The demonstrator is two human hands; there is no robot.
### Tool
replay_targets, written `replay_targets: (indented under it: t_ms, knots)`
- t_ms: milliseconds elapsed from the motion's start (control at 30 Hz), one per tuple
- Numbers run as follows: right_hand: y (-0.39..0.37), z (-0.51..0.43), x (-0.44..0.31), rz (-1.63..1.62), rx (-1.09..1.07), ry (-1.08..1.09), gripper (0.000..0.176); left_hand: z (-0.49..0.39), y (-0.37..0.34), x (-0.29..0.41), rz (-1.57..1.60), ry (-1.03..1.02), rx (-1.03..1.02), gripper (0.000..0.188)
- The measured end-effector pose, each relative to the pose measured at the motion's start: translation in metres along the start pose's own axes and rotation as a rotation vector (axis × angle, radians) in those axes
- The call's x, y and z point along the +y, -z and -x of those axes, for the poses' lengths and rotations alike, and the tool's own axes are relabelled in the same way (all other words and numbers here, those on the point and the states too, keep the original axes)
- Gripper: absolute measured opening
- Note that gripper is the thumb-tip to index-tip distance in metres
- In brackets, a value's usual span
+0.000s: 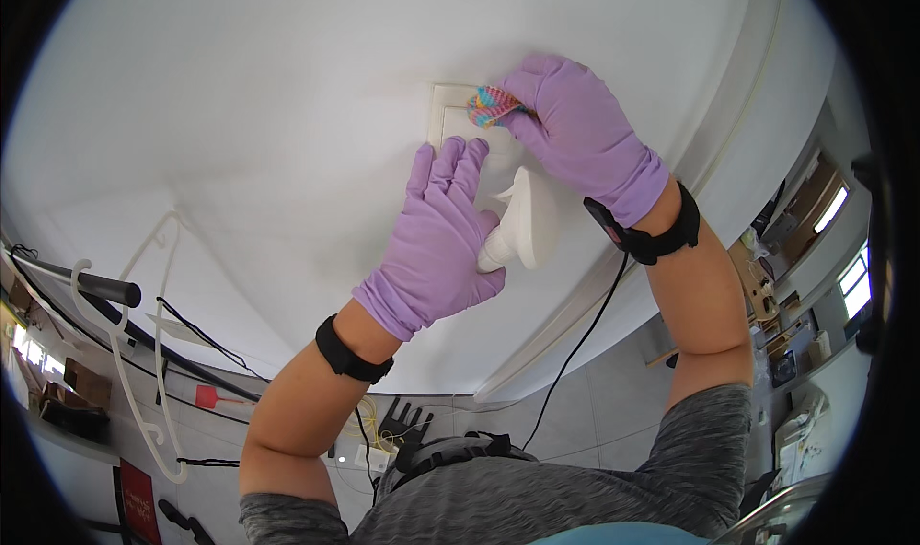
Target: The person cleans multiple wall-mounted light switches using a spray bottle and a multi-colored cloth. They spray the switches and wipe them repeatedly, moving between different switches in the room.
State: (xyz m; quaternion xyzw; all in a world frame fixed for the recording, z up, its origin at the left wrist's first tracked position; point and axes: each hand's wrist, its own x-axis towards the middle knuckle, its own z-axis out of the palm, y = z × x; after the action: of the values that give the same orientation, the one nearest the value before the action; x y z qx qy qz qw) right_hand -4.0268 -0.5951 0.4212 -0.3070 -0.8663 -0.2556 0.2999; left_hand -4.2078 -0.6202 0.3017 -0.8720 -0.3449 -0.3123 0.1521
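Note:
A square white wall switch (437,117) is set in the white wall in front of me. My right hand (586,135), in a purple glove, pinches a multicoloured woven cloth (492,106) against the upper right part of the switch. My left hand (438,243), also gloved in purple, rests three fingertips at the switch's lower edge. Between its thumb and palm it holds a white spray bottle (528,218) by the neck. The sprayer head sticks out to the right, while the bottle's body is hidden behind the hand.
At the left, white hangers (118,329) hang on a dark rail (108,288). A black cable (578,362) runs down from my right wrist strap. A raised trim (726,128) lines the wall on the right. Yellow cord (368,419) lies on the grey tiled floor (618,401).

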Motion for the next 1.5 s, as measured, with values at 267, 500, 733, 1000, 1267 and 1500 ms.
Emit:
replay_targets:
  t_ms: [267, 500, 733, 1000, 1267, 1500]
  knots:
    - [-0.013, -0.018, -0.008, 0.009, -0.058, 0.008, 0.013, 0.003, -0.01, -0.005, 0.055, 0.016, 0.031, 0.039]
    - [-0.008, -0.018, -0.012, 0.092, -0.144, -0.112, 0.015, 0.005, -0.013, -0.005, 0.155, 0.04, 0.067, 0.038]
    - [-0.009, -0.022, -0.01, 0.057, -0.141, -0.038, 0.018, 0.002, -0.015, -0.005, 0.168, 0.019, 0.12, 0.036]
    - [-0.015, -0.029, -0.016, -0.027, -0.094, 0.002, 0.019, 0.003, -0.01, -0.007, 0.146, 0.04, 0.066, 0.04]
    - [-0.015, -0.027, -0.02, 0.083, -0.127, -0.039, 0.023, 0.004, -0.014, -0.008, 0.152, 0.044, 0.114, 0.037]
    - [0.027, 0.0, -0.001, 0.076, -0.289, -0.281, 0.024, 0.004, -0.014, -0.004, 0.113, 0.058, 0.12, 0.038]
